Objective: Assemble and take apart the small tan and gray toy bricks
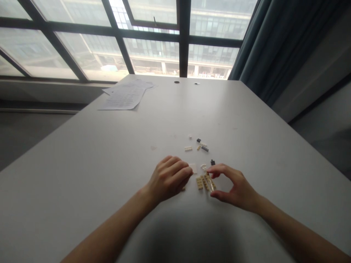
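Observation:
My left hand [171, 178] is closed just above the table, its fingers curled together. Whatever they hold, if anything, is hidden. A bit of tan brick [183, 189] peeks out below it, and a flat white plate piece [193, 168] lies beside its fingertips. Between thumb and index finger, my right hand [233, 186] grips a long, narrow, pale tan toy brick [210, 182] by its two ends. Other tan studded bricks [199, 183] lie right under and left of it. A small white piece [203, 167] and a dark grey piece [212, 162] sit near its index finger.
Farther up the table [82, 157] are a white studded strip [188, 148], a dark grey bar [204, 149], a small black brick [198, 140] and a tiny white piece [190, 137]. Paper sheets [123, 96] lie at the far left. A dark curtain [263, 47] hangs at the right.

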A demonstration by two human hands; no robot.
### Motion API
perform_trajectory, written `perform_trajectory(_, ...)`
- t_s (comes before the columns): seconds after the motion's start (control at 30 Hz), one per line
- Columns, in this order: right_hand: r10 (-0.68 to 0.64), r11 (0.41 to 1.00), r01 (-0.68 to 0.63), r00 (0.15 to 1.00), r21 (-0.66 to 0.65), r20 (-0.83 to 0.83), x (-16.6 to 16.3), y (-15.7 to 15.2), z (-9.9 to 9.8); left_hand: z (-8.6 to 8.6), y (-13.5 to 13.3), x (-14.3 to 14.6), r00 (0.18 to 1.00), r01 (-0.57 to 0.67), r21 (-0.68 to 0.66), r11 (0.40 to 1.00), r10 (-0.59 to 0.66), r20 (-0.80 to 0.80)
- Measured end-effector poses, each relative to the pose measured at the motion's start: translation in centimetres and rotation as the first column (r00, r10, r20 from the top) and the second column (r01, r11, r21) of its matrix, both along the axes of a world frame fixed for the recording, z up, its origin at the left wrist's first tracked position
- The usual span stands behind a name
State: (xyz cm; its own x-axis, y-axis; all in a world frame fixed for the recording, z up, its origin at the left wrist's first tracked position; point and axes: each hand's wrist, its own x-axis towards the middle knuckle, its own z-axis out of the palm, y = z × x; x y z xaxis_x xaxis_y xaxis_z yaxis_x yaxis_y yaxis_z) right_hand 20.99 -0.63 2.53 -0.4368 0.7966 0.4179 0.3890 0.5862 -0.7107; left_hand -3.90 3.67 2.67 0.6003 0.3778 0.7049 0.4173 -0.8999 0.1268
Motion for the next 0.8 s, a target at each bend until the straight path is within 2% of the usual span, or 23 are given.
perform_trajectory(0.13,0.015,1.0,-0.015,1.0,-0.006,0.02,0.8,-0.6,-1.3,0.1,0.3,-0.7,0.996,0.0,-0.063,0.998,-0.005,-0.089)
perform_trajectory(0.4,-0.022,0.999,0.019,0.995,0.035,0.098,0.4,-1.1,-3.1,-1.1,-1.6,-1.1,0.997,-0.038,-0.225,0.974,0.022,-0.076)
perform_trajectory(0.53,-0.037,0.998,0.032,0.992,0.045,0.118,0.0,-1.3,-3.4,-1.5,-2.1,-1.0,0.995,0.003,-0.205,0.979,-0.022,-0.093)
perform_trajectory(0.8,0.017,0.999,-0.022,0.99,0.037,0.14,-0.3,-1.6,-3.3,-2.1,-2.9,-0.2,0.964,0.079,-0.175,0.981,-0.119,-0.236)
